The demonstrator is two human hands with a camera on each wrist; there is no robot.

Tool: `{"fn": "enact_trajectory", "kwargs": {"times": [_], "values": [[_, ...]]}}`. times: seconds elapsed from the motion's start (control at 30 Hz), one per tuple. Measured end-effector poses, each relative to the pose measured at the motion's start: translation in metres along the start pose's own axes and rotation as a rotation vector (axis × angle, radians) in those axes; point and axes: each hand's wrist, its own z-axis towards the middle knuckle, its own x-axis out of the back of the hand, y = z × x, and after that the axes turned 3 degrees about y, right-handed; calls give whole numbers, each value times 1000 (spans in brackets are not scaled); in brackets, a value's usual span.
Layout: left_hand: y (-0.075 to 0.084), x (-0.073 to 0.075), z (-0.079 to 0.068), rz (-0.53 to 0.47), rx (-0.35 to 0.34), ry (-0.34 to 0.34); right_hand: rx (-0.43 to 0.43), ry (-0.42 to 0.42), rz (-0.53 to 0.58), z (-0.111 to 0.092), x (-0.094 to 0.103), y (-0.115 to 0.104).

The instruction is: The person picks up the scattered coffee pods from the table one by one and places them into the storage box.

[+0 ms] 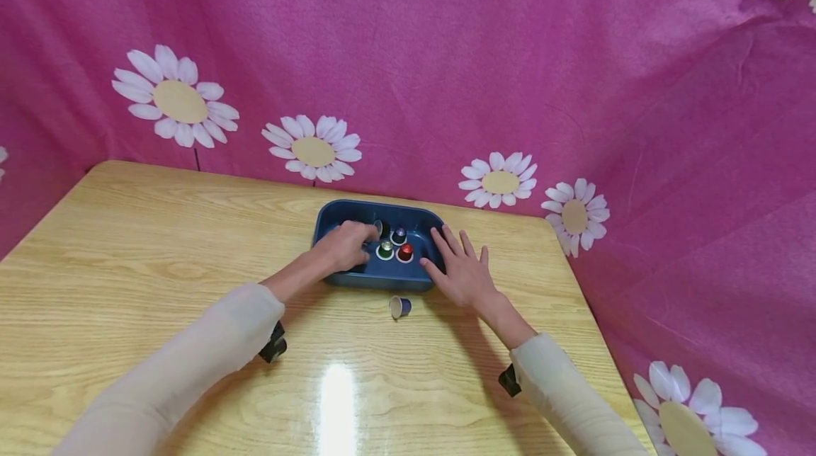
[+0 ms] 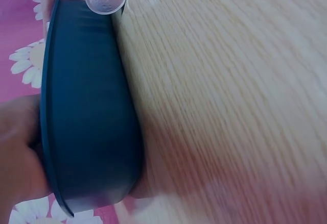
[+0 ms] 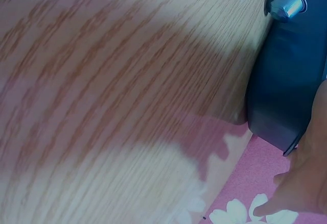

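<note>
A dark blue tray [image 1: 382, 280] stands on the wooden table, with coffee capsules inside. A green capsule [image 1: 385, 251], a red capsule [image 1: 404, 252] and a dark purple capsule [image 1: 399, 236] stand upright on their rims. Behind them a dark capsule [image 1: 381, 228] lies tipped beside my left fingertips. My left hand [image 1: 344, 247] reaches over the tray's left side, thumb and index finger apart. My right hand [image 1: 465, 275] rests on the tray's right rim with fingers spread. In front of the tray a purple capsule [image 1: 401, 307] lies on its side.
The wooden table [image 1: 191, 251] reaches to a pink cloth [image 1: 408, 66] printed with daisies, which hangs behind and at the right. The wrist views show the tray's outer wall [image 2: 92, 106] and the loose capsule by it.
</note>
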Motion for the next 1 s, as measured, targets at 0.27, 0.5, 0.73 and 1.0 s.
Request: {"fn": "enact_trajectory", "kwargs": {"times": [0.27, 0.5, 0.73, 1.0], "values": [[5, 10, -16, -91, -18, 71, 9, 4, 1, 0, -1, 0], [22, 8, -35, -230, -80, 83, 3, 7, -1, 0, -1, 0], [41, 2, -51, -294, -195, 14, 2, 7, -5, -1, 0, 0], [55, -13, -59, -355, -251, -68, 5, 6, -4, 0, -1, 0]]}}
